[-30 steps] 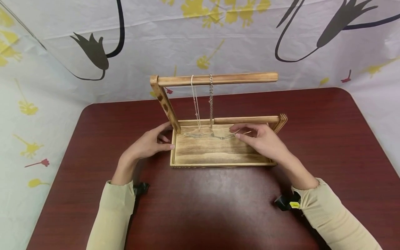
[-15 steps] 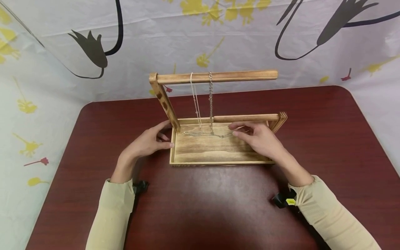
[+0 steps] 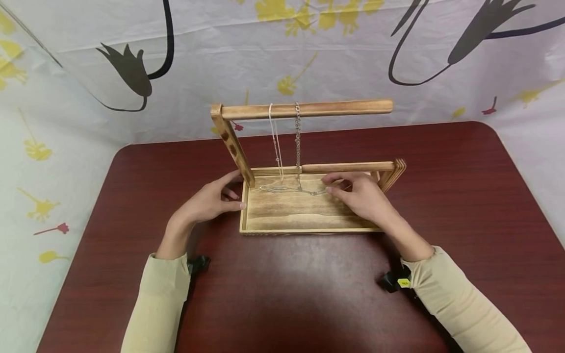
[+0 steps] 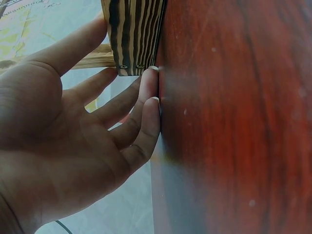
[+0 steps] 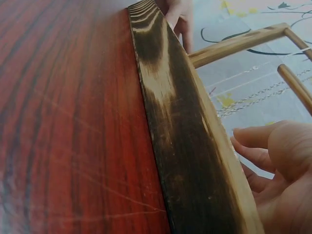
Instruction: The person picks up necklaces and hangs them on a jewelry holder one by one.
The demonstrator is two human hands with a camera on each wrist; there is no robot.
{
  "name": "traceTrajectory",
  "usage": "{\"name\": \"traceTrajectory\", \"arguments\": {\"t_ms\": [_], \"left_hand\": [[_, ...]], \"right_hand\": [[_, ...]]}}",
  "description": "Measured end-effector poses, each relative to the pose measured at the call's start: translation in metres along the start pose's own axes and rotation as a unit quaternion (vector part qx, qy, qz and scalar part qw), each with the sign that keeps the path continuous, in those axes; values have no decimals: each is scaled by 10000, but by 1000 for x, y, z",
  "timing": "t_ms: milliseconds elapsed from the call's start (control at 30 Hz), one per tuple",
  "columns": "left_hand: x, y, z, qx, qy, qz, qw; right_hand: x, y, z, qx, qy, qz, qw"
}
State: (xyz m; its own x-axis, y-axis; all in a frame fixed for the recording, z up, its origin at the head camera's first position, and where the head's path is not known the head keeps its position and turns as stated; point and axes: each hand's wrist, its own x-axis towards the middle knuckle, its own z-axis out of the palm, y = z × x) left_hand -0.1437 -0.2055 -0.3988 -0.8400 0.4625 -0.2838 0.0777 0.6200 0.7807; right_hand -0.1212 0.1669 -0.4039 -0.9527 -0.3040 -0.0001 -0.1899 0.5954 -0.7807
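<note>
Silver chain (image 3: 291,189) lies inside the wooden tray (image 3: 300,215), likely light and limp, best pinched at one end; whether my right hand (image 3: 364,197) grips it, I cannot tell; my unclenched left hand (image 3: 205,202) touches the tray.

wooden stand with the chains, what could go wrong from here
If the right hand pulls the thin chain in the tray, it might snag the thicker hanging chain, whose lower end appears to meet it in the head view. A tilt could also slide that chain off the upper bar, whose right end is free.
</note>
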Motion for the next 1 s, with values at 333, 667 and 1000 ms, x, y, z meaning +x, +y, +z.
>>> {"name": "traceTrajectory", "arguments": {"t_ms": [333, 667, 1000], "left_hand": [[1, -2, 0, -14, 10, -20, 10000], [0, 0, 1, 26, 2, 13, 10000], [0, -1, 1, 22, 7, -24, 10000]], "right_hand": [[5, 3, 6, -290, 204, -82, 9993], [6, 5, 10, -314, 53, 174, 9993], [10, 8, 15, -518, 92, 234, 9983]]}}
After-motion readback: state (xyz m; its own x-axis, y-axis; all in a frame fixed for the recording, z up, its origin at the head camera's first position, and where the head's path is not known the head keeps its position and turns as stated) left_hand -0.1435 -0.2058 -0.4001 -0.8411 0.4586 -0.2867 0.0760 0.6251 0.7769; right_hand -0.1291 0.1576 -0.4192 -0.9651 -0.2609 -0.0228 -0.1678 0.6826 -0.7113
